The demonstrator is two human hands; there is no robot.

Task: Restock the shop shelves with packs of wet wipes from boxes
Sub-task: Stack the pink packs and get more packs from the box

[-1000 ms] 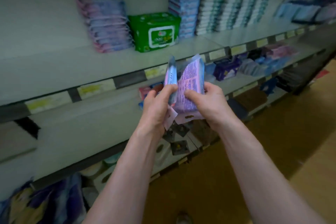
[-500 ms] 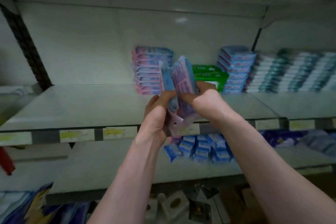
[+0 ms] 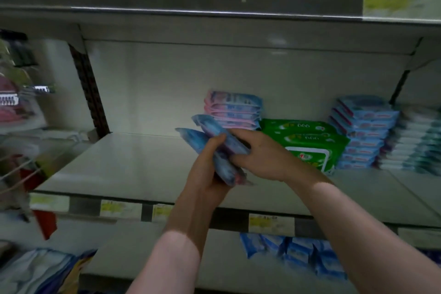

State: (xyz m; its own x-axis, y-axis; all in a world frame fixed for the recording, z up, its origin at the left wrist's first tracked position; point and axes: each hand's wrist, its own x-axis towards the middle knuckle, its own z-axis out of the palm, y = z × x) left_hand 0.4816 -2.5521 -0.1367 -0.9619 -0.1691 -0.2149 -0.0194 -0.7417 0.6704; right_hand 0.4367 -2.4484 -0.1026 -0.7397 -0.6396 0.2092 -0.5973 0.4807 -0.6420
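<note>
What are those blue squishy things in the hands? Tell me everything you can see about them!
They are two flat, soft-looking packs of wet wipes, blue with some purple, in shiny plastic-like wrap. They lie pressed together and tilted, far ends pointing up and left. The left hand grips them from below; the right hand holds their right side. They are above the grey shelf, in front of the pink and blue stack.

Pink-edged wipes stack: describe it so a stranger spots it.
On the grey metal middle shelf, packs line the back right. The flat pink-and-blue plastic wipes stack is leftmost, beside bulky green plastic packs. Unlike its neighbours, its edges are pale pink.
</note>
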